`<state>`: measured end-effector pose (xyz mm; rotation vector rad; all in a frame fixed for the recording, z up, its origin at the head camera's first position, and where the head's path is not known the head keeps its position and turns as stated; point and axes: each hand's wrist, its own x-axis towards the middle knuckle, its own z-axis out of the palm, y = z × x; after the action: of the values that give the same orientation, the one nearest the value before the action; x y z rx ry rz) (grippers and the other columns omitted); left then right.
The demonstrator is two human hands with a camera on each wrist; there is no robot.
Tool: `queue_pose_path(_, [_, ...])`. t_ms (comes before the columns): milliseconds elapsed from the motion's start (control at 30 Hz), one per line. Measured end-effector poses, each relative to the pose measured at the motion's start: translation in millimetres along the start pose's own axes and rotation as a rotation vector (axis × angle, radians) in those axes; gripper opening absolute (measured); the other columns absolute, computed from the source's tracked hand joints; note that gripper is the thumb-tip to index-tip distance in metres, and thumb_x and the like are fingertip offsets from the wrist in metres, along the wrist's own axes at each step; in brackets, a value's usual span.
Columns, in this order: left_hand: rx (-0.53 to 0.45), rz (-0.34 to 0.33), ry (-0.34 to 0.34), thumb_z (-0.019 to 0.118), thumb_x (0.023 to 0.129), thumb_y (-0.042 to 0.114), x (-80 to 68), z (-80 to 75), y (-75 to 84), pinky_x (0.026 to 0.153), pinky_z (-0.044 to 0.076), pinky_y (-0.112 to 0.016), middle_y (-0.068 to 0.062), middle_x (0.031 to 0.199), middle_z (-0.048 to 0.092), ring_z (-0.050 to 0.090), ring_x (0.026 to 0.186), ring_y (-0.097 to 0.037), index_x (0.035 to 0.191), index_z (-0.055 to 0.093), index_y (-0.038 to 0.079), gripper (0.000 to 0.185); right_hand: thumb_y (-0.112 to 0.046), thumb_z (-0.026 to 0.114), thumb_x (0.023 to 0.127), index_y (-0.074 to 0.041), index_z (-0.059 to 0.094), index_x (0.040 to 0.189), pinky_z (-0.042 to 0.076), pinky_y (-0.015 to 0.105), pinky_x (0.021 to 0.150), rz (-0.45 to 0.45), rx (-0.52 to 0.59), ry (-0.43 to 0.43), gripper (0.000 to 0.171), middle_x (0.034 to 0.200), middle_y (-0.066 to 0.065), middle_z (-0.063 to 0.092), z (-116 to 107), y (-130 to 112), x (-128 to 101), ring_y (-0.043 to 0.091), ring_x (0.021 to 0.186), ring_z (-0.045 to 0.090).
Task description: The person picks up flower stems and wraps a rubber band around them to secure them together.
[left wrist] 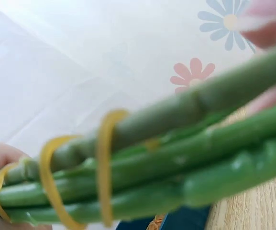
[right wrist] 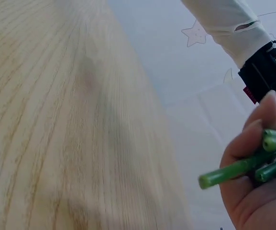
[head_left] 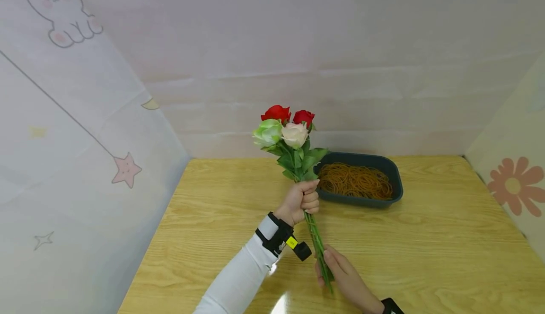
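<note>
My left hand (head_left: pixel 300 200) grips a small bunch of artificial roses just below the leaves. Its heads are a red rose (head_left: pixel 276 113), a second red rose (head_left: pixel 303 117), a pale green rose (head_left: pixel 268 133) and a cream-pink rose (head_left: pixel 294 135). Below that fist run the green stems (head_left: pixel 317 239), slanting toward me. A yellow rubber band (left wrist: pixel 104 167) loops several times around them in the left wrist view. Near the bottom, my right hand (head_left: pixel 347 276) holds the stems between thumb and fingers. Cut stem ends (right wrist: pixel 228 173) stick out past it in the right wrist view.
Behind the bunch and to its right, a dark blue plastic tray (head_left: pixel 396 188) holds a heap of tan rubber bands (head_left: pixel 355 181). Both stand on a wood-grain table (head_left: pixel 221 200). Printed cloth walls (head_left: pixel 238 87) close off the back and sides.
</note>
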<state>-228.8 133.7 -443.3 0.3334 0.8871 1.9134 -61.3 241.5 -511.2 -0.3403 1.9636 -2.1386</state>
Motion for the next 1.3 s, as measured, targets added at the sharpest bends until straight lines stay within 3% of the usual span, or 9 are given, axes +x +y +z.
queue_pose_path(200, [-0.007,0.01,0.02,0.025,0.103,0.018,-1.0,-0.7,-1.0,0.046,0.01,-0.019,0.007,0.043,0.013,0.021,0.033,-0.001,0.049,0.023,0.021,0.054,-0.014,0.017,0.104,0.012,0.039,0.094,0.037,0.024,0.04,-0.055,-0.068,0.09,0.035,0.062,0.018,0.038,5.9,4.3,1.5,0.019,0.044,0.036])
queue_pose_path(267, [-0.013,0.015,0.03,0.025,0.103,0.018,-1.9,-1.5,-1.6,0.044,0.014,-0.017,0.008,0.042,0.014,0.022,0.033,-0.001,0.049,0.023,0.021,0.053,-0.01,0.017,0.104,0.013,0.038,0.09,0.032,0.022,0.037,-0.102,-0.08,0.111,0.034,0.061,0.024,0.034,8.2,5.8,2.0,0.028,0.043,0.031])
queue_pose_path(400, [-0.018,0.024,0.057,0.027,0.102,0.017,-4.0,-3.4,-3.5,0.043,0.024,-0.014,0.01,0.039,0.021,0.024,0.033,0.0,0.049,0.024,0.021,0.053,-0.009,0.018,0.103,0.014,0.037,0.085,0.031,0.021,0.036,-0.126,-0.085,0.132,0.035,0.058,0.022,0.032,10.8,7.2,2.3,0.03,0.043,0.029])
queue_pose_path(467, [-0.012,0.024,0.077,0.028,0.102,0.017,-5.1,-3.8,-4.3,0.044,0.025,-0.014,0.011,0.039,0.022,0.025,0.034,-0.001,0.049,0.024,0.021,0.053,-0.009,0.018,0.103,0.014,0.037,0.084,0.031,0.02,0.036,-0.113,-0.093,0.137,0.035,0.058,0.021,0.032,10.7,7.5,1.9,0.026,0.042,0.029])
queue_pose_path(667, [0.038,0.025,0.196,0.035,0.1,0.018,-8.2,-4.0,-6.3,0.053,0.033,-0.017,0.01,0.042,0.03,0.036,0.04,-0.003,0.052,0.029,0.02,0.049,-0.017,0.02,0.104,0.012,0.038,0.086,0.033,0.015,0.039,0.018,-0.146,0.187,0.038,0.059,-0.001,0.035,6.0,4.2,0.2,-0.001,0.045,0.032])
queue_pose_path(867, [0.085,0.051,0.276,0.04,0.1,0.016,-10.3,-6.0,-7.1,0.064,0.046,-0.022,0.006,0.051,0.041,0.052,0.052,-0.006,0.059,0.04,0.018,0.041,-0.013,0.02,0.104,0.013,0.038,0.083,0.033,0.014,0.038,-0.039,-0.181,0.171,0.037,0.057,0.018,0.034,-1.2,5.1,-2.0,-0.004,0.047,0.032])
queue_pose_path(933, [0.116,0.057,0.258,0.039,0.1,0.017,-11.4,-7.5,-6.6,0.068,0.048,-0.023,0.006,0.054,0.046,0.056,0.057,-0.007,0.061,0.045,0.018,0.039,-0.012,0.02,0.104,0.013,0.038,0.083,0.033,0.014,0.038,-0.049,-0.195,0.169,0.037,0.057,0.021,0.034,-2.8,4.8,-2.7,-0.005,0.047,0.033])
queue_pose_path(1133, [0.288,0.047,0.161,0.037,0.101,0.022,-18.3,-16.5,-3.7,0.081,0.048,-0.028,0.01,0.067,0.061,0.064,0.075,-0.007,0.07,0.059,0.02,0.039,-0.015,0.022,0.104,0.009,0.04,0.083,0.034,0.014,0.039,0.002,-0.22,0.182,0.036,0.058,0.002,0.037,-7.3,0.8,-4.9,-0.006,0.047,0.034])
queue_pose_path(1300, [0.502,0.0,0.246,0.05,0.096,0.026,-27.2,-25.1,-1.0,0.074,0.045,-0.027,0.012,0.074,0.059,0.055,0.071,-0.006,0.076,0.061,0.022,0.023,-0.01,0.022,0.104,0.008,0.04,0.082,0.035,0.016,0.038,-0.06,-0.244,0.137,0.034,0.057,0.012,0.036,-13.5,-0.4,-6.8,-0.001,0.045,0.031])
